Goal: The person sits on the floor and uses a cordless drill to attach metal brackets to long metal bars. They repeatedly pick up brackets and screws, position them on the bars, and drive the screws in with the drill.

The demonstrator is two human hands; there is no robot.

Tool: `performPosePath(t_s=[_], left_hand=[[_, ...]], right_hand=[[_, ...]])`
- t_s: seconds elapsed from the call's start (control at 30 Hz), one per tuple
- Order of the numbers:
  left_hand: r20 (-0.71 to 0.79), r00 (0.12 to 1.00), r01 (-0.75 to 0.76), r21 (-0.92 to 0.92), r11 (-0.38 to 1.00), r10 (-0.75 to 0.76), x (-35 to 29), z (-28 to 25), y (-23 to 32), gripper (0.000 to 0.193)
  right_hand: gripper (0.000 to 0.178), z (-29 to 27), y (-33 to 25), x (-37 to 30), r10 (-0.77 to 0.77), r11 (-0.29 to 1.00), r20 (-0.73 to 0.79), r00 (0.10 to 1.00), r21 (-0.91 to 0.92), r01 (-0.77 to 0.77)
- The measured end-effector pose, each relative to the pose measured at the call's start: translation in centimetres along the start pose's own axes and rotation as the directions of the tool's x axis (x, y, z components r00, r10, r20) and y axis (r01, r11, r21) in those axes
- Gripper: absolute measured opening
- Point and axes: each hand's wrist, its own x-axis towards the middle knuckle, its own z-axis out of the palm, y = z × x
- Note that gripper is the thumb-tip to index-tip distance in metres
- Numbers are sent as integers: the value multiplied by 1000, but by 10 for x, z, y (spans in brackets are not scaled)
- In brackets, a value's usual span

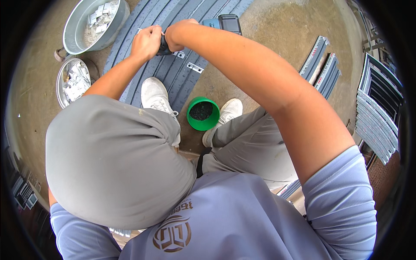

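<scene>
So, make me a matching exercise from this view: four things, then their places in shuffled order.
Things:
1. Green tub
2. Power tool
3. Large metal basin
4. Small metal brackets

Places:
A. On the ribbed panels
B. In the right hand
C. Between the white shoes
D. Upper left of the view

Pairs: 1-C, 2-B, 3-D, 4-A

The concrete floor (268, 39) bore grey metal strips (178, 82), a green tub (213, 123), a large metal basin (114, 32), a smaller bowl (60, 84) and stacked profiles (313, 61), while brackets (195, 67) lay on the strips.
</scene>
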Motion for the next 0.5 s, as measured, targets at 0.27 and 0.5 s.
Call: performPosePath(t_s=[0.27,0.5], left_hand=[[-34,999,38,42,998,-37,2,2,3,50],[17,997,71,35,997,-71,7,-2,5,50]], right_hand=[[34,-4,2,5,-3,1000,14,1000,-11,3],[36,0,2,7,8,999,-17,1000,41,-7]])
